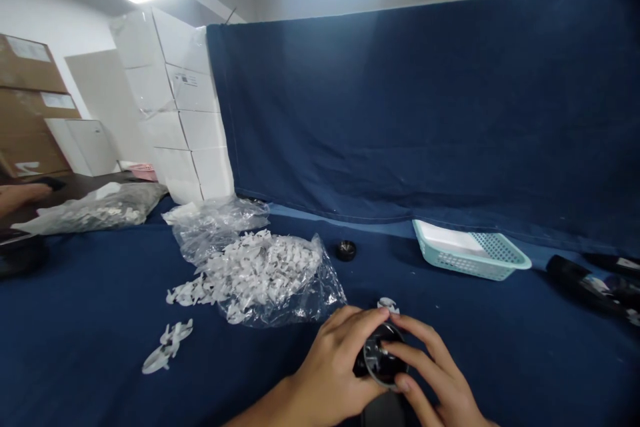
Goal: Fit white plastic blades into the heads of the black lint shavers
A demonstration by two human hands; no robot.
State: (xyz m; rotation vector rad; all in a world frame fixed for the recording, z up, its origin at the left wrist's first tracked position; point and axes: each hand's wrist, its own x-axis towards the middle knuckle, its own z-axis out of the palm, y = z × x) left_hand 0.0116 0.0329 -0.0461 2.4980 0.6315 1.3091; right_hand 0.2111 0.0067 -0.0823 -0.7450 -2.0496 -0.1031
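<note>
My left hand (333, 363) is closed round the side of a black round plastic housing (373, 352) with a shiny rim and a hollow inside. On the right side, my right hand (440, 373) has its thumb and fingers on the rim, and one finger reaches inside the hollow. A tiny light spot shows at that fingertip, too small to name. A dark part extends below the housing, partly hidden by my hands. Just beyond my fingertips lies a white plastic piece (388, 305). Further off, a small black round cap (345, 251) rests on the blue cloth.
A heap of white plastic pieces (265, 270) spills from a clear bag (320, 300) at left, with loose pieces (167, 347) nearer. A turquoise basket (470, 260) stands at back right, by dark objects (580, 280). Another person's hand (23, 199) shows far left, near a filled bag (110, 207).
</note>
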